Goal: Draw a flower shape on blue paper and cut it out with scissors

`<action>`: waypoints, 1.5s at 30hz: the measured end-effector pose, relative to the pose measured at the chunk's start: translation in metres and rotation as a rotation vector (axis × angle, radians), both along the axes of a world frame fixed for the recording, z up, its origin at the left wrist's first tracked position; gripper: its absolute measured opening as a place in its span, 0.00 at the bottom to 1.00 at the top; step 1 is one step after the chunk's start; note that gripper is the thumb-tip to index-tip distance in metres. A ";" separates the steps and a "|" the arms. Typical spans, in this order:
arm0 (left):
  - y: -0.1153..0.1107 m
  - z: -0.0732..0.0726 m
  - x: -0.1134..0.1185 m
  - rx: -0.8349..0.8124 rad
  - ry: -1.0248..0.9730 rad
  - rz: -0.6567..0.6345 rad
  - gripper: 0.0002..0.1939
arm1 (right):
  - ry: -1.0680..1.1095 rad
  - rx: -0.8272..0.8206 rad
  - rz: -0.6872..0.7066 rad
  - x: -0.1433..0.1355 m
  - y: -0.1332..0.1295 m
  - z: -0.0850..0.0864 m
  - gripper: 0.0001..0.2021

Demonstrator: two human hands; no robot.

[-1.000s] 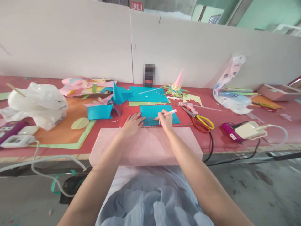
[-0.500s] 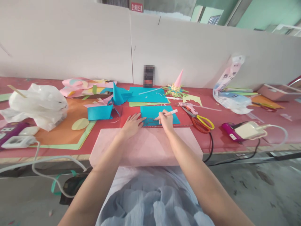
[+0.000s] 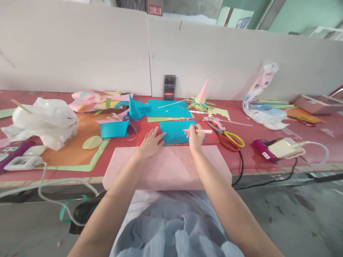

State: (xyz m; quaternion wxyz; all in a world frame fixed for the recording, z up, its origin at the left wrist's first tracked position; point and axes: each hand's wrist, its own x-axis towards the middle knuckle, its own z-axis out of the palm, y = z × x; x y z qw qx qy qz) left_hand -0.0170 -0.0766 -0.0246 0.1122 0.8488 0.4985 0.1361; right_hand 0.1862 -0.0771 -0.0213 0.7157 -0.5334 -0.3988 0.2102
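A blue sheet of paper lies on a red board in front of me, with dark drawn lines along its lower part. My left hand rests open at the sheet's left edge, fingers spread over the board and the paper's corner. Between the fingers of my right hand is a whitish pen, its tip to the left, at or just above the blue sheet. A pink pad lies under my wrists at the table's front edge.
Right of the board lie scissors and a pink glue gun. Behind stands a pink paper cone with a fringed base. A folded blue paper piece, a white plastic bag and power strips flank the work.
My right hand has shifted right with the pen, away from the drawn lines, and the pen now lies flatter. My left hand stays nearly in place.
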 end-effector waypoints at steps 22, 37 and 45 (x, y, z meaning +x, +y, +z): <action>0.001 -0.001 0.003 0.049 -0.161 -0.106 0.25 | 0.052 -0.049 -0.077 0.004 0.003 -0.005 0.12; -0.002 0.001 0.006 -0.056 -0.162 -0.257 0.32 | 0.067 -0.120 -0.080 0.009 0.009 -0.010 0.10; 0.007 0.003 0.008 0.091 -0.311 -0.306 0.20 | 0.054 -0.111 -0.074 0.009 0.008 -0.008 0.13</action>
